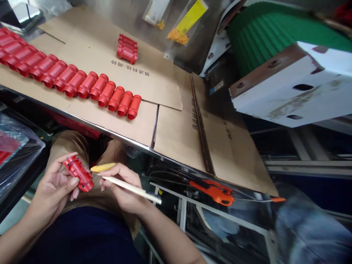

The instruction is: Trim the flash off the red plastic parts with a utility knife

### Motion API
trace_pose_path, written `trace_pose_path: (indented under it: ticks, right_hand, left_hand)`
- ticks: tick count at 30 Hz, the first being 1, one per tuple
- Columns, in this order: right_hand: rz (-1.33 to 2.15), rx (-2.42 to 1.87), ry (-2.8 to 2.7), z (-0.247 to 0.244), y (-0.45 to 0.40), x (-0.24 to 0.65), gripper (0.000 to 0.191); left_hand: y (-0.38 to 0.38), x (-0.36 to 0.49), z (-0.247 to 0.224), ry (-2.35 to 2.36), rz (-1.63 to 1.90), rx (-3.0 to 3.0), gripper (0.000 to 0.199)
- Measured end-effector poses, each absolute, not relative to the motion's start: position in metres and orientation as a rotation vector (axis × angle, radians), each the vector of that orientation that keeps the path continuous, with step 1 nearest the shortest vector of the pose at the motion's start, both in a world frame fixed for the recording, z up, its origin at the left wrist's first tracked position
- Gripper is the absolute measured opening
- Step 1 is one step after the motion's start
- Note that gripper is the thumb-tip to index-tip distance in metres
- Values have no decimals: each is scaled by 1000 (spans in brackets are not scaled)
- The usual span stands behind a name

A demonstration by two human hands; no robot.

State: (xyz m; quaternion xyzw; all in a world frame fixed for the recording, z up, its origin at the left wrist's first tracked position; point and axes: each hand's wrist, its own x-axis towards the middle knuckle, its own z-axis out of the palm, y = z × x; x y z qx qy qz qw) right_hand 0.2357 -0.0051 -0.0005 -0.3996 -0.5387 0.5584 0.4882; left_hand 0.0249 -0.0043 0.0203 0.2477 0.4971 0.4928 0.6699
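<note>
Hands work on a glossy red plastic cylinder-like part [79, 173] with flared ends and moulded cut-outs, at eight o'clock in the view.
The part is tilted, one end toward eleven o'clock and the other toward five, with dark lines edging its recesses; it is held above the person's lap. The left hand [56, 183] is half curled around it, the thumb pressed across its lower end. The right hand [125, 189], between seven and eight o'clock, is nearly closed in a pen grip on a slim cream-handled tool [129, 187] with a dark butt end; a yellow finger cover [103, 167] sheathes one finger. The tool's tip is close beside the part; contact cannot be told. Similar red parts [75, 83] line up at ten o'clock on brown cardboard [93, 51].
</note>
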Motion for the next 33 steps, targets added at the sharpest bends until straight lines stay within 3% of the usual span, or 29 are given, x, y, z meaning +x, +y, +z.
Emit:
trace_pose_path:
  ticks: [4,7,10,14,17,19,21,22,25,26,29,33]
  right_hand:
    - [1816,-820,-615,0,-3,221,39]
    - [1954,-752,-241,2,-2,215,39]
    - [2029,-718,-21,1,-4,211,42]
    - [2152,-573,56,-11,-16,204,44]
    - [2283,-274,-366,-21,-28,207,47]
    - [2128,-187,-884,-22,-31,221,58]
    - [1733,-376,-1284,-16,-28,240,67]
    - [1528,-548,-1357,-11,-25,249,64]
    - [1119,-880,-1414,3,-18,261,19]
    - [1012,-906,-1467,6,-17,259,14]
    - [764,-858,-1638,8,-18,244,19]
    - [693,-852,-1677,3,-19,230,19]
  left_hand:
    - [-10,18,11,1171,1157,854,57]
    - [-12,12,-3,1186,1253,1246,54]
    - [-12,9,-12,1128,1357,1495,63]
    - [-10,10,-9,1101,1363,1454,57]
    - [-11,13,3,1183,1282,1198,45]
    - [-10,15,10,1226,1215,992,47]
    - [-9,16,15,1231,1170,833,55]
    - [-9,16,15,1226,1152,773,59]
    - [-6,14,12,1187,1098,675,63]
    - [-5,13,10,1162,1073,669,63]
    - [-3,12,7,1096,1038,688,63]
    - [-6,16,11,1116,1094,661,61]
